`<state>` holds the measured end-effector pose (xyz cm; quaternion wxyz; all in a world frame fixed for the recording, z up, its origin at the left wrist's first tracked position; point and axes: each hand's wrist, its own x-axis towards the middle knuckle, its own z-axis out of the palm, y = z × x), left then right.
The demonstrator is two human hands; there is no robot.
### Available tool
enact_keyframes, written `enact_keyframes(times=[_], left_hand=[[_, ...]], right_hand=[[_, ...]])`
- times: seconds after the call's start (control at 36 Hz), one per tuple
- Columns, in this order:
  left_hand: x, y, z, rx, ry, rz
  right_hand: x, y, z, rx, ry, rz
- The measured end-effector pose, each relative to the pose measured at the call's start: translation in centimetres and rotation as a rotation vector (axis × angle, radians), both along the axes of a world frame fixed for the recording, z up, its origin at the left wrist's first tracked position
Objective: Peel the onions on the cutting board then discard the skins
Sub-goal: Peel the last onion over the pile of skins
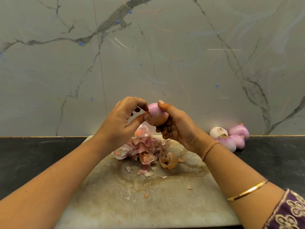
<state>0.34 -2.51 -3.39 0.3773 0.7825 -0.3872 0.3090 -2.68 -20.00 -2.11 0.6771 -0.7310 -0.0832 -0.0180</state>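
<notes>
Five onions: one onion (156, 114) held, four onions (226, 143) on the table (33, 154); one board (165, 204); one skin heap (145, 149).

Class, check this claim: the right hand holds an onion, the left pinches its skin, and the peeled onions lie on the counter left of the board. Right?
One error: the head view shows the peeled onions on the counter right of the cutting board, not left. The right hand does hold the onion while the left hand pinches its skin.

No readable text or labels anywhere.
</notes>
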Motion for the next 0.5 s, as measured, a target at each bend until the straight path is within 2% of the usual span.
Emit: enact_keyframes(times=[0.14,0.31,0.5], left_hand=[[0.22,0.03,0.04,0.028,-0.012,0.036],[-0.22,-0.18,-0.03,0.106,-0.016,0.105],[-0.49,-0.16,-0.04,0.223,-0.012,0.137]], right_hand=[[-0.02,0.12,-0.02,-0.037,-0.008,-0.015],[0.0,-0.01,-0.11,0.014,0.06,-0.04],[0.19,-0.53,0.27,0.204,0.151,-0.039]])
